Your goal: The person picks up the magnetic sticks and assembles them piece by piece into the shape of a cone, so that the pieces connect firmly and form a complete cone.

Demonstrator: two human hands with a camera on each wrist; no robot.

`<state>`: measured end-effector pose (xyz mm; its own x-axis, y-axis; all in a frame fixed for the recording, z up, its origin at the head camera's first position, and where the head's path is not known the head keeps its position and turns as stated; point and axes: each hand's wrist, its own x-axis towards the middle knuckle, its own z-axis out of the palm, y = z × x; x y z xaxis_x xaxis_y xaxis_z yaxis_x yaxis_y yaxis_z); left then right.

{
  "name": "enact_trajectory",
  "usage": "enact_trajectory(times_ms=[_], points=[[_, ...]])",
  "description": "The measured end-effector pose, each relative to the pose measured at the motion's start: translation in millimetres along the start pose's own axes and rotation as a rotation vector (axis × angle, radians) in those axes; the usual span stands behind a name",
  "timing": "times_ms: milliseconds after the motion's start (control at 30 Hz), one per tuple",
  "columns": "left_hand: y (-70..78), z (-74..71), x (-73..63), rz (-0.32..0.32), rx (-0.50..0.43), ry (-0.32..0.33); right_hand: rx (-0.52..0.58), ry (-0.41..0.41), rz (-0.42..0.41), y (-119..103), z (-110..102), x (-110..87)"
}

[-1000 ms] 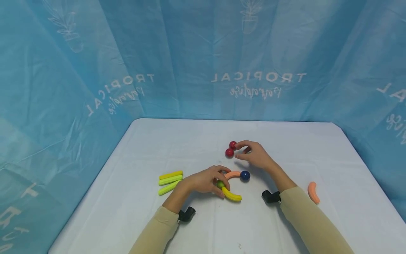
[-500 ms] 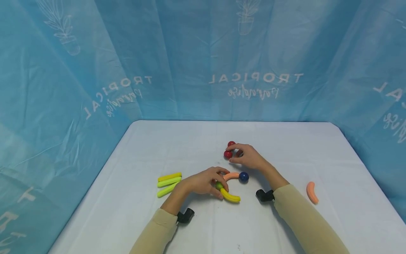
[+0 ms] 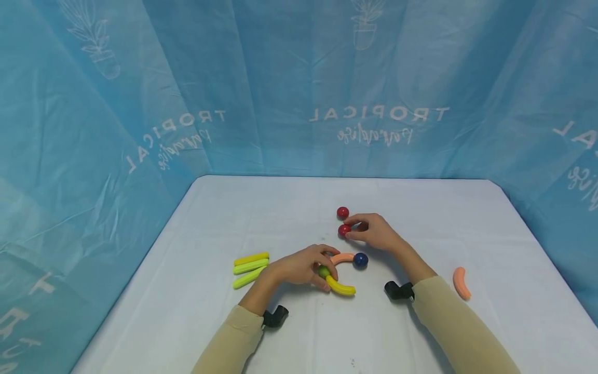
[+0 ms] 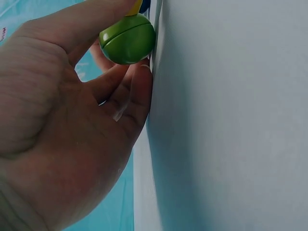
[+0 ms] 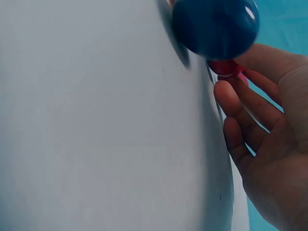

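In the head view my left hand curls its thumb and fingers round a glossy green ball. A yellow curved stick and a salmon curved stick meet the hand there; its fingers hide where they join the ball. A dark blue ball sits at the salmon stick's far end. My right hand pinches the nearer red ball between thumb and forefinger. Just behind it, apart, lies another red ball. The blue ball partly covers the red one in the right wrist view.
Left of the left hand lie a yellow straight stick and two lime-green sticks, side by side. A loose salmon curved stick rests right of the right forearm. Blue printed curtains hang round the white table.
My right hand has closed on the nearer red ball and drawn it a little toward me and right, away from the other red ball. The left hand has stayed in place.
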<state>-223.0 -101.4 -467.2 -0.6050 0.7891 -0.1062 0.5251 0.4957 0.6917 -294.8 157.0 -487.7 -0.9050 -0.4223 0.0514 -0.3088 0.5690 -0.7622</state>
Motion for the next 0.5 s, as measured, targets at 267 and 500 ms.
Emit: enact_trajectory(times_ms=[267, 500], points=[[0.9, 0.7, 1.3, -0.034, 0.011, -0.006, 0.001, 0.028, 0.011, 4.3, -9.2, -14.1], [2.3, -0.5, -0.8, -0.059, 0.01, -0.002, 0.048, 0.033, 0.04, 3.2, -15.1, -25.5]])
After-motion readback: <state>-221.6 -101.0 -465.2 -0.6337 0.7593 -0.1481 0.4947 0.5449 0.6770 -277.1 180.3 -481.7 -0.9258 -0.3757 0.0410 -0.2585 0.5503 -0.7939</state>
